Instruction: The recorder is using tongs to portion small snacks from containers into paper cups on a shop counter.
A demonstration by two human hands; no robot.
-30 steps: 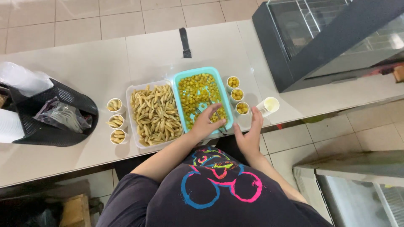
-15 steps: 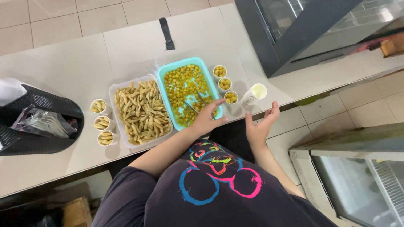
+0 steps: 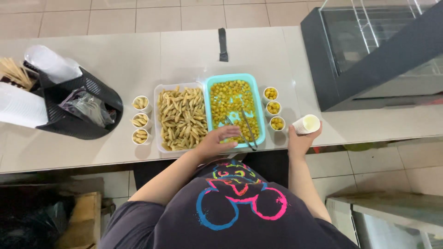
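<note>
My left hand [image 3: 216, 141] reaches over the near rim of a teal tray [image 3: 208, 99] full of small yellow balls. Its fingers are spread, with the tips beside metal tongs [image 3: 244, 128] that lie in the tray. It holds nothing. My right hand [image 3: 299, 139] is at the counter's front edge, right of the tray, shut on a white paper cup [image 3: 307, 123] tipped on its side. A clear tray [image 3: 158, 115] of tan finger-shaped snacks sits against the teal tray's left side.
Three small cups of yellow balls [image 3: 273, 108] stand right of the teal tray; three of tan snacks [image 3: 140, 119] stand left of the clear tray. A black basket [image 3: 80, 108], stacked white cups [image 3: 18, 107] and skewers [image 3: 13, 71] are at left. A glass display case [image 3: 378, 50] fills the right.
My right hand, open and empty beside the white cup before, now grips it. My left hand has drawn back from inside the teal tray to its near rim, leaving the tongs uncovered.
</note>
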